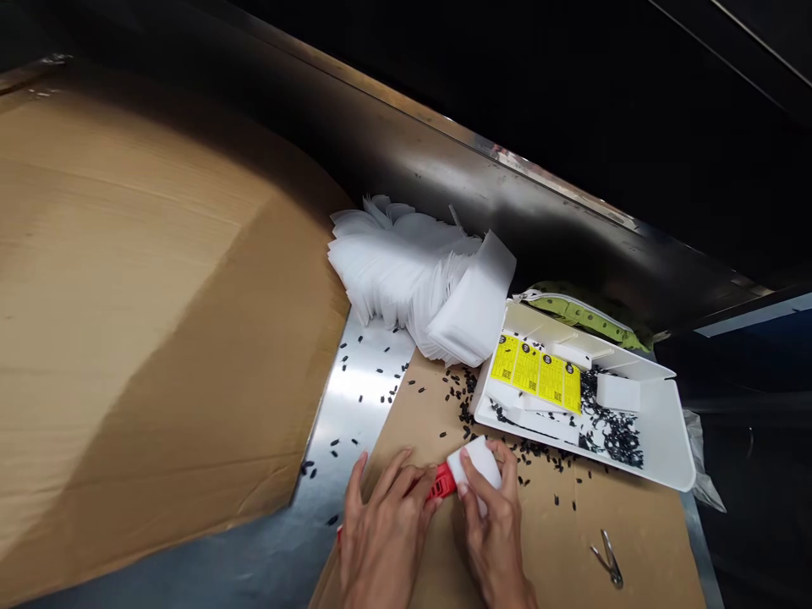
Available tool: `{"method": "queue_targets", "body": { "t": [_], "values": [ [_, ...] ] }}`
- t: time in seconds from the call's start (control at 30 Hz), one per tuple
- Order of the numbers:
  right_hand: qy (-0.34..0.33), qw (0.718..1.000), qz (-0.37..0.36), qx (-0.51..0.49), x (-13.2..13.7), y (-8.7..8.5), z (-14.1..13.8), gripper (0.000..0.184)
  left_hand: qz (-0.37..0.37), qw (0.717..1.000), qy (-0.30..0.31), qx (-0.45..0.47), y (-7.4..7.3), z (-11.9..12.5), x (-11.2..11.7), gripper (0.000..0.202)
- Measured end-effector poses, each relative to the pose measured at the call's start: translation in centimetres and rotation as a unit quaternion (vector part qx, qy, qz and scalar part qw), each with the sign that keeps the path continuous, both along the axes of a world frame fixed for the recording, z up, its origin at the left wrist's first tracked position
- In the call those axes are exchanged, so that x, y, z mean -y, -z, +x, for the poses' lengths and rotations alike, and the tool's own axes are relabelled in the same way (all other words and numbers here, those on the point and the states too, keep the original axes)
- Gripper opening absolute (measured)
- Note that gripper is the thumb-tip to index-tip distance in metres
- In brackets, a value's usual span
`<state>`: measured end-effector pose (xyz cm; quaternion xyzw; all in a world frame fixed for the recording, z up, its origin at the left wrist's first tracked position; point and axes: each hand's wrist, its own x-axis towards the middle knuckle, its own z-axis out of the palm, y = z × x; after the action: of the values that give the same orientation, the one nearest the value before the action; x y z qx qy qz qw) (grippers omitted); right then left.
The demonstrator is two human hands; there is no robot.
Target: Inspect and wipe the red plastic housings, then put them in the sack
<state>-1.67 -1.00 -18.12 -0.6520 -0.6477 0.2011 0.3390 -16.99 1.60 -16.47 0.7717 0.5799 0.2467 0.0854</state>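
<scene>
Low in the head view, my left hand [386, 529] is closed around a red plastic piece with slots, like a buckle [443, 481]. Most of it lies hidden under the fingers, and a bit of red also shows at the hand's left side. My right hand [498, 520] pinches a small white foam piece [477, 458] between thumb and fingers. The foam meets the end of the red piece; whether it goes around it, I cannot tell. Both hands are above a brown cardboard sheet [539, 550].
A white tray [682, 440] holds small black parts, white blocks and a yellow label sheet [539, 375]. Behind lies a stack of white foam sheets [412, 262]. Loose black parts are scattered about. Small metal nippers [609, 560], a green pouch [584, 317] and a large cardboard [158, 321] are around.
</scene>
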Motion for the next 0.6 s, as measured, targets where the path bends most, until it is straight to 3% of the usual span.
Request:
{"method": "queue_targets", "body": {
  "t": [0.3,0.47,0.6],
  "values": [
    [0.003,1.000,0.022,0.008,-0.27,0.05,-0.72,0.037,0.043,0.999,0.016,-0.017,-0.22,-0.14,-0.29,0.020],
    [0.001,1.000,0.016,0.000,0.00,-0.14,-0.91,0.038,-0.032,0.999,0.006,-0.001,-0.09,-0.17,-0.19,0.024],
    [-0.018,1.000,-0.010,-0.015,-0.02,-0.48,-0.80,0.038,-0.048,0.998,0.001,0.027,0.13,-0.32,-0.08,0.021]
  ]
}}
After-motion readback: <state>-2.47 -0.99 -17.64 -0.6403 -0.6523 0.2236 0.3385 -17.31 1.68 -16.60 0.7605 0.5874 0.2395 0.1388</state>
